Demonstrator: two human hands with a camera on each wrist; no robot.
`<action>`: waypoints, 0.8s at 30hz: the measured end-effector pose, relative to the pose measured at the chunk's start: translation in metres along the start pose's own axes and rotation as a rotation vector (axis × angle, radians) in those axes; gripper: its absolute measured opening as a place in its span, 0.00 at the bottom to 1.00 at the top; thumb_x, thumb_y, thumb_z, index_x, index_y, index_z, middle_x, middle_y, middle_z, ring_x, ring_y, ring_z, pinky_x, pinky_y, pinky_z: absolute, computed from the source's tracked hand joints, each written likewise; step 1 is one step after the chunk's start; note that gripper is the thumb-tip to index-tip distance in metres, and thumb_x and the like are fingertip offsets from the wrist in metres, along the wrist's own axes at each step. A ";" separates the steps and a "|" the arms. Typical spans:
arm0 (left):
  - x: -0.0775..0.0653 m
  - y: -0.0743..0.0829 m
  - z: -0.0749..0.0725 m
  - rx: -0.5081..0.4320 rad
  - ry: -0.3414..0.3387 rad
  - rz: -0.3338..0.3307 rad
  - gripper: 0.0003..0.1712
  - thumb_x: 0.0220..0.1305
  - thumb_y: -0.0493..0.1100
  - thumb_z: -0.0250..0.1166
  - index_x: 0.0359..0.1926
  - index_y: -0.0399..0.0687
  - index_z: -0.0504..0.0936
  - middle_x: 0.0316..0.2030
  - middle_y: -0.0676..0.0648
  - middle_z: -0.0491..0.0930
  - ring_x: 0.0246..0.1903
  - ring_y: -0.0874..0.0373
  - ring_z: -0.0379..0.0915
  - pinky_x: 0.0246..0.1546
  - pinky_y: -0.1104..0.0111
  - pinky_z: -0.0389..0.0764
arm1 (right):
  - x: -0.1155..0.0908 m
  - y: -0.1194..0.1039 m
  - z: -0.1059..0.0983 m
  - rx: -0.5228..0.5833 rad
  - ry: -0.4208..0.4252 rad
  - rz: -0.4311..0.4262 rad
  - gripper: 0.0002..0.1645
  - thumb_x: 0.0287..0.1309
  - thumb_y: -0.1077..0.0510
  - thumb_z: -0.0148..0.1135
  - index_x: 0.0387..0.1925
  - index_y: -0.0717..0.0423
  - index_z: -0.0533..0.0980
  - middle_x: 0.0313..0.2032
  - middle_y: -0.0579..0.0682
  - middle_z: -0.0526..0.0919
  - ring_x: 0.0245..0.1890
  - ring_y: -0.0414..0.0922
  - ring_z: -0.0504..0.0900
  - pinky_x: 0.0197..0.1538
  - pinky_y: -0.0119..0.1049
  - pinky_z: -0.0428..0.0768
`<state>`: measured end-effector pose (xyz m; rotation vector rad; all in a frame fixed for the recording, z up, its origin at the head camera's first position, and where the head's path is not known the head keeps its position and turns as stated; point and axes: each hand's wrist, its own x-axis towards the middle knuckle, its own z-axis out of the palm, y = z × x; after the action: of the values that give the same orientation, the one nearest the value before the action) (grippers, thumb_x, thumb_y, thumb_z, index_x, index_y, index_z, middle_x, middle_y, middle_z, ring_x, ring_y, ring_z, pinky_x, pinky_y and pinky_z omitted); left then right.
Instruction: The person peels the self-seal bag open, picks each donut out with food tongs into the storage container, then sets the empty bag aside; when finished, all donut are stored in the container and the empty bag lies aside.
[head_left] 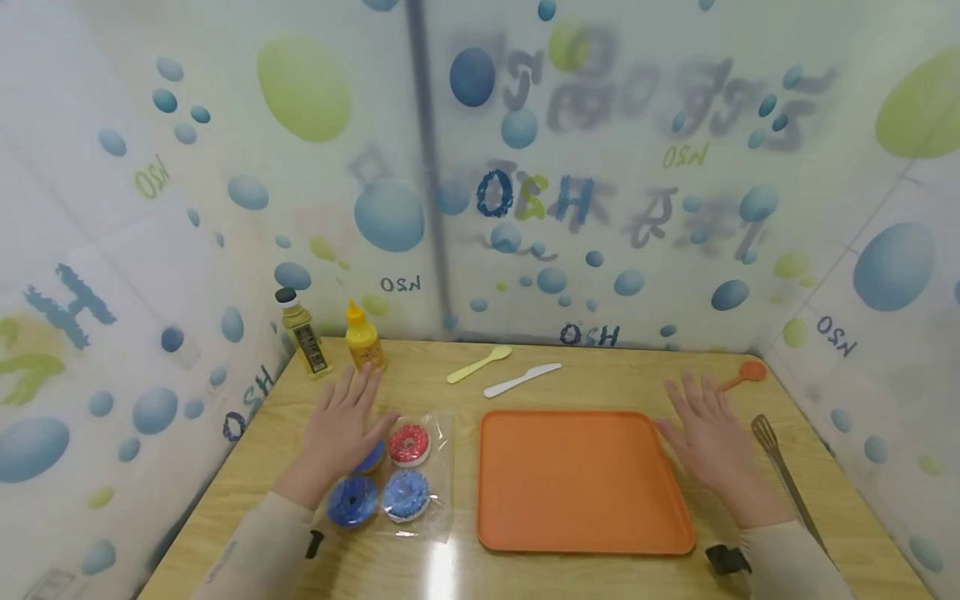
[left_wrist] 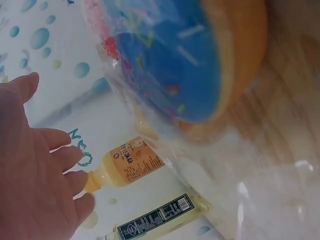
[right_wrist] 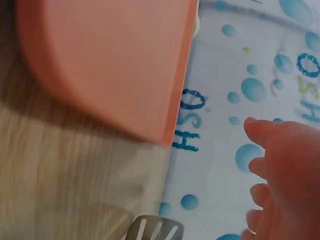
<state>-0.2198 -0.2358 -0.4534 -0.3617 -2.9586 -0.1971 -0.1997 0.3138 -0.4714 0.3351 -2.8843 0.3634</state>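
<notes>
Now, left hand (head_left: 341,425): spread, empty, near bagged donuts (head_left: 407,497).
Right hand (head_left: 705,442): spread, empty, beside orange tray (head_left: 581,483).
Clear bag (head_left: 442,471): probably best pinched at its edge, without squashing.

Tray (head_left: 585,482): middle of the table (head_left: 585,575), right of the doughnuts (head_left: 406,495)
Doughnuts: inside a bag (head_left: 442,492)
Bottles (head_left: 365,340): far left, behind doughnuts
Knife (head_left: 522,380): behind tray, right of the left spoon (head_left: 478,367)
Turner (head_left: 769,440): right of tray, before right spoon (head_left: 752,372)
</notes>
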 end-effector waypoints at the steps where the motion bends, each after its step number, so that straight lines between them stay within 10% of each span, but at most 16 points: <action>1: -0.001 -0.001 0.000 -0.015 -0.003 0.005 0.47 0.77 0.66 0.50 0.80 0.38 0.53 0.81 0.37 0.50 0.80 0.35 0.40 0.78 0.41 0.44 | 0.001 -0.005 -0.001 0.001 -0.001 0.001 0.44 0.76 0.43 0.55 0.80 0.59 0.53 0.80 0.69 0.47 0.79 0.71 0.44 0.74 0.70 0.53; 4: -0.006 -0.005 -0.001 -0.048 -0.030 0.009 0.47 0.77 0.64 0.52 0.79 0.35 0.54 0.79 0.35 0.53 0.79 0.32 0.45 0.77 0.41 0.53 | 0.005 -0.021 -0.005 0.009 -0.009 0.002 0.41 0.73 0.45 0.60 0.78 0.58 0.60 0.80 0.68 0.50 0.61 0.65 0.78 0.46 0.56 0.83; 8: -0.014 -0.010 -0.004 -0.053 -0.067 -0.005 0.44 0.76 0.62 0.57 0.78 0.37 0.59 0.78 0.35 0.58 0.76 0.31 0.52 0.72 0.39 0.62 | 0.010 -0.046 -0.004 0.043 -0.021 -0.020 0.36 0.71 0.48 0.64 0.73 0.57 0.68 0.78 0.63 0.58 0.23 0.49 0.79 0.18 0.36 0.65; 15: -0.026 -0.021 -0.012 -0.015 -0.080 -0.001 0.32 0.70 0.55 0.66 0.66 0.39 0.78 0.68 0.34 0.74 0.66 0.31 0.70 0.60 0.38 0.75 | 0.022 -0.091 0.019 0.079 -0.007 -0.146 0.27 0.67 0.51 0.69 0.64 0.56 0.78 0.74 0.59 0.68 0.52 0.53 0.86 0.34 0.40 0.82; 24: -0.036 -0.061 -0.014 -0.229 -0.119 0.092 0.25 0.66 0.44 0.72 0.62 0.42 0.81 0.58 0.37 0.82 0.55 0.37 0.80 0.55 0.42 0.80 | 0.026 -0.146 0.036 0.155 -0.180 -0.171 0.24 0.71 0.44 0.64 0.64 0.46 0.79 0.75 0.49 0.68 0.44 0.45 0.87 0.34 0.37 0.81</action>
<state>-0.1986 -0.3044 -0.4527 -0.5558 -3.0323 -0.5236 -0.1952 0.1615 -0.4679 0.6676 -2.9776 0.5532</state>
